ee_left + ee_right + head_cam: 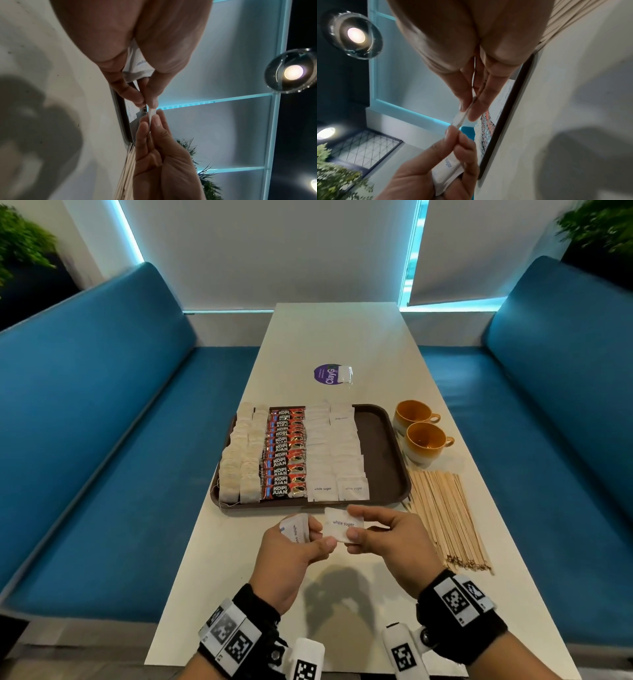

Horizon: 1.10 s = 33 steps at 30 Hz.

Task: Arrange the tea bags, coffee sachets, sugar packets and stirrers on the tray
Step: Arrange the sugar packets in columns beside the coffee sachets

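Sugar packet (343, 525), just before the tray (383, 446), is pinched between right hand (383, 539) and left hand (291, 553), apparently passing over for placing; the left also grips a spare stack (296, 529). Stirrers (442, 515) lie right of the tray.

Tray's (376, 440) right strip lies bare; cups (419, 429) and stirrers (442, 515) crowd its right side.

The head view looks forward and steeply down from above the table (342, 337), taking in its whole length. The 2 wrist views sit very close under each palm, tilted up toward a ceiling lamp (291, 72) (both appear rotated). All 3 share the tray (380, 446) edge and the pinched sugar packet (342, 525).
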Available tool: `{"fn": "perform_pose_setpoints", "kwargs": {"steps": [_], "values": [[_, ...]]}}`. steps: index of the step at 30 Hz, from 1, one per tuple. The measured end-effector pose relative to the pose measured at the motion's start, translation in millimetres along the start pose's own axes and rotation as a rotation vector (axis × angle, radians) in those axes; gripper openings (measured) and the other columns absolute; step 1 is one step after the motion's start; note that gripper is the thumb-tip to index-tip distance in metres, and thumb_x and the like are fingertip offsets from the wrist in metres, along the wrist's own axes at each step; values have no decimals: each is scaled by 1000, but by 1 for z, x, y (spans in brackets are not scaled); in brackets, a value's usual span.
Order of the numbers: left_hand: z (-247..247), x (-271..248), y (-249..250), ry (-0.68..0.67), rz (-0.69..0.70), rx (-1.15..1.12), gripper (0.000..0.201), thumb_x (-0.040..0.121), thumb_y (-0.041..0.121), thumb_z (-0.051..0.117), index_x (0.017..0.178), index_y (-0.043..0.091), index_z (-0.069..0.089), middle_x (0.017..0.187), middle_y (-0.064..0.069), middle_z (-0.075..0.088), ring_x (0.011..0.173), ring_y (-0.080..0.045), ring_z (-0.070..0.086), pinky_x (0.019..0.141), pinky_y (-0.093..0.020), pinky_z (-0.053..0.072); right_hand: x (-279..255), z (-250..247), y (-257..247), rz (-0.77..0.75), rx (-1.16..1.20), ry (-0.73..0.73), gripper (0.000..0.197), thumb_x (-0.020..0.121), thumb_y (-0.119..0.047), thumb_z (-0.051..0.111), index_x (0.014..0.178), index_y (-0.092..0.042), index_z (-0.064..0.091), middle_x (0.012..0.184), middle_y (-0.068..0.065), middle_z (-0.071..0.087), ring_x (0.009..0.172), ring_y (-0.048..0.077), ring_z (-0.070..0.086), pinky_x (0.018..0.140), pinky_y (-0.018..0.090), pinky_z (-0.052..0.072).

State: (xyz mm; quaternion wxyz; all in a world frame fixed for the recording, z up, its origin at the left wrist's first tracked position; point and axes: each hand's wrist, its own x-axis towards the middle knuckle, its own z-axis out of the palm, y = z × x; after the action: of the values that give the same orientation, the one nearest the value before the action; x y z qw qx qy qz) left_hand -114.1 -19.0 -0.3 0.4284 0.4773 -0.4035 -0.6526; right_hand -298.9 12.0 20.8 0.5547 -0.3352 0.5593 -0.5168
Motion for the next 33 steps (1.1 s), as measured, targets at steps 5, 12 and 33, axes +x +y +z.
{"fn": "perform_pose_setpoints", "kwargs": {"steps": [5, 12, 33], "values": [[8, 23, 13, -19, -12, 186, 7, 92, 11, 72, 88, 9, 66, 67, -3, 58, 59, -16, 52, 55, -26, 43, 30, -12, -9, -15, -62, 37, 27, 82, 11, 77, 104, -4, 79, 106, 25, 72, 88, 37, 76, 76, 33, 65], [14, 60, 35, -33, 156, 791, 30, 94, 24, 65, 73, 17, 45, 70, 2, 50, 65, -16, 45, 63, -33, 36, 100, -36, -4, -80, -532, 187, 18, 81, -10, 86, 85, -26, 79, 89, -6, 77, 86, 11, 74, 86, 31, 61], [37, 88, 12, -208, 244, 1223, 39, 92, 11, 50, 130, 12, 60, 133, -4, 56, 126, -28, 41, 107, -37, 36, 126, -27, -5, -23, -888, 106, 11, 82, -19, 85, 88, -25, 79, 75, -8, 65, 74, 7, 61, 59, 14, 38]]}}
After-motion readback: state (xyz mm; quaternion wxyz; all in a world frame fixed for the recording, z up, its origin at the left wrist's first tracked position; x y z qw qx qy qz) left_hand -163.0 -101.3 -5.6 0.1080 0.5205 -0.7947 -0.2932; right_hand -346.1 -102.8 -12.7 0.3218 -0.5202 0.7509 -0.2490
